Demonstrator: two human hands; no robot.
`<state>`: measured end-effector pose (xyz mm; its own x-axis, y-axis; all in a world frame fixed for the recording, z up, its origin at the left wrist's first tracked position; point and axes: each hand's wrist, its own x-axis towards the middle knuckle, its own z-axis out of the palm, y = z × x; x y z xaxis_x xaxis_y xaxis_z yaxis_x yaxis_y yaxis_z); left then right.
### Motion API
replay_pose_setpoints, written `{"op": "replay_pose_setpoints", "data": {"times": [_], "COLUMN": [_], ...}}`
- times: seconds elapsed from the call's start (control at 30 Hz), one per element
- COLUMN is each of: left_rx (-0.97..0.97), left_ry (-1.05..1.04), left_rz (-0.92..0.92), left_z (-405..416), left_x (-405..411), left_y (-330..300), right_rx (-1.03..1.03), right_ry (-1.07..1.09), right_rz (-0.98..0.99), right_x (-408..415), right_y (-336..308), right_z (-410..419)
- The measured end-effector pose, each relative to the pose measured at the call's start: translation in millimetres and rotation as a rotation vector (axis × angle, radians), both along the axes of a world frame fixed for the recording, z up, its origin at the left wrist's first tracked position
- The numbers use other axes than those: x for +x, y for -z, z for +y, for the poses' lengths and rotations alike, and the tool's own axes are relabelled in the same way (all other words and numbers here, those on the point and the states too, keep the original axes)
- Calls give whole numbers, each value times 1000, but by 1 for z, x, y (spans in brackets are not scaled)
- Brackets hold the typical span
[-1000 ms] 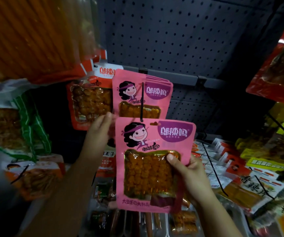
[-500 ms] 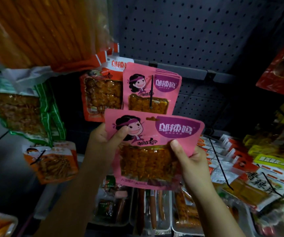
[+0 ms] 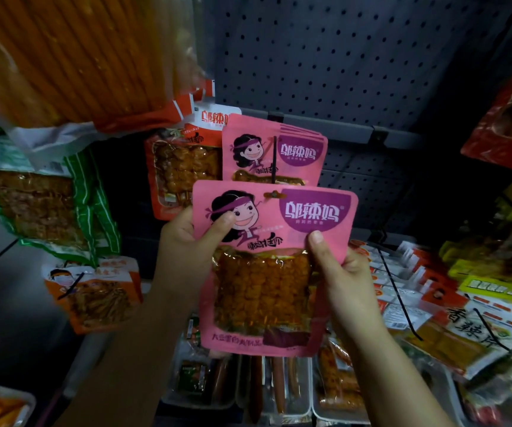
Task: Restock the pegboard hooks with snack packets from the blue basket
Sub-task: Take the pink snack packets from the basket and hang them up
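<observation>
Up top, the dark pegboard [image 3: 356, 57] fills the back wall, a flat panel dotted with neat rows of small holes. At upper left hangs a big clear bag of long orange sticks [image 3: 73, 53], glossy and crinkled. Below it, a green-striped packet [image 3: 42, 204] with brown strips inside. Centre stage: the pink snack packet [image 3: 274, 269], flat, glossy, rounded corners, with a clear window showing knobbly orange-brown chunks, held upright in front of the board. Just behind and above it, a stack of matching pink packets [image 3: 274, 149] already hangs on a thin black hook [image 3: 274, 157]. Low down, clear plastic trays [image 3: 282, 392] hold sausage sticks. The left hand [image 3: 184, 241] grips the packet's upper left edge, thumb pressed over the cartoon face. The right hand [image 3: 345, 278] pinches the right edge, thumb on front, fingers curled behind.
</observation>
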<state>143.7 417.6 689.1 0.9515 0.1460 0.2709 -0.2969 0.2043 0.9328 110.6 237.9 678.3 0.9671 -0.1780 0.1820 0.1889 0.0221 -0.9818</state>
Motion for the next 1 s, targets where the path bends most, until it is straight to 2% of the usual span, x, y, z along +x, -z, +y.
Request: {"op": "replay_pose_setpoints", "data": {"times": [0.23, 0.47, 0.6, 0.83, 1.0], "left_rx": [35, 111, 140, 353, 422], "left_ry": [10, 56, 46, -50, -169], "left_rz": [-6, -7, 7, 63, 84], "left_z": [4, 7, 0, -7, -14], "left_x": [18, 55, 82, 138, 162], "left_y": [13, 26, 22, 14, 12], "right_rx": [6, -156, -192, -219, -296], "right_ry": [32, 179, 240, 401, 474], "right_rz": [13, -77, -34, 36, 113], "right_x": [11, 42, 73, 132, 162], "right_y": [5, 5, 3, -1, 0], "right_z": [-5, -10, -14, -18, -20]}}
